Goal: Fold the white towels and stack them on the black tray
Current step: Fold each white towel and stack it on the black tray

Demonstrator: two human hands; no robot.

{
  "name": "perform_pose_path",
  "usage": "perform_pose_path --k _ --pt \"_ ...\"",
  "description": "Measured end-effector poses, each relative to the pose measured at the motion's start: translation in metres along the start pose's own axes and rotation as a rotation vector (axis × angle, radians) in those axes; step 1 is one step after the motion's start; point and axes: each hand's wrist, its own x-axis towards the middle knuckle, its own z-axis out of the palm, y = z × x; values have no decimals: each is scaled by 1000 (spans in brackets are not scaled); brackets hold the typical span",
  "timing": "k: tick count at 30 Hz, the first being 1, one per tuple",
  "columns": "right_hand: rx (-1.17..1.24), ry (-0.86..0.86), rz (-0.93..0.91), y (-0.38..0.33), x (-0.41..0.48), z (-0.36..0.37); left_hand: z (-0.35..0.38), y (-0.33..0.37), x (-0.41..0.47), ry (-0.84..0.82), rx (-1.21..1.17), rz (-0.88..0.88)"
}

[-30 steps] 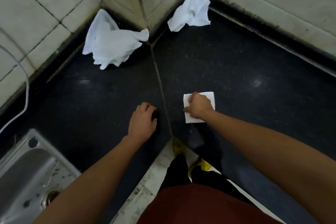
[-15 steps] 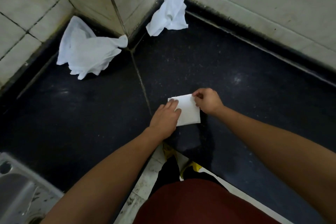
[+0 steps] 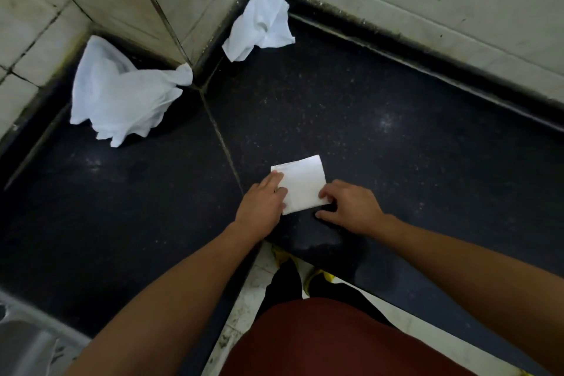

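Works on one small folded towel, flat on the black counter just right of the seam, close to the near edge. Presses its left edge with the left hand, fingers straight on the cloth, gripping nothing. Sets the bent fingertips of the right hand on the near right corner, thumb apart on the counter, so probably no pinch there either. Has the towel directly between both hands, touching both, neither one nearer; looks almost square and slightly turned, with hardly any long axis. Leaves two crumpled towels at the wall, well apart from the hands: the big one far left, the small one ahead in the corner. Cannot tell any tray from the dark counter, so cannot say which way to carry the towel. Since half a second ago, has moved the right hand from the far right corner down to the near one; one second ago had only the right hand on the towel, the left resting on the counter beyond the seam
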Motion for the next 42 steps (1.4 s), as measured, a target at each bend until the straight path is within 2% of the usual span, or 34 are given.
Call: perform_pose_path --k 8,14,18,20,23,27,32,34,39,42 --pt "-83 228 -1 1 7 17 1 0 0 6 0 8" --pt "-147 260 -48 20 -5 22 2 1 -1 15 7 8" --pt "-84 316 -117 17 -6 16 0 1 -1 3 19 11" --pt "-28 258 -120 10 -1 16 -1 1 -2 3 16 15" --pt "34 121 17 10 5 18 -2 -1 -4 -7 6 29" --pt "24 70 77 17 5 12 -4 -3 -3 0 -26 40" --pt "133 207 149 1 36 -18 -22 -10 15 273 -82 1" --pt "186 218 205 -8 54 -28 -33 -10 27 234 -94 -73" --pt "134 50 329 -20 87 -32 -41 -9 57 70 -80 -220" --pt "263 27 366 -19 89 -30 -39 -6 68 -2 -166 -277"
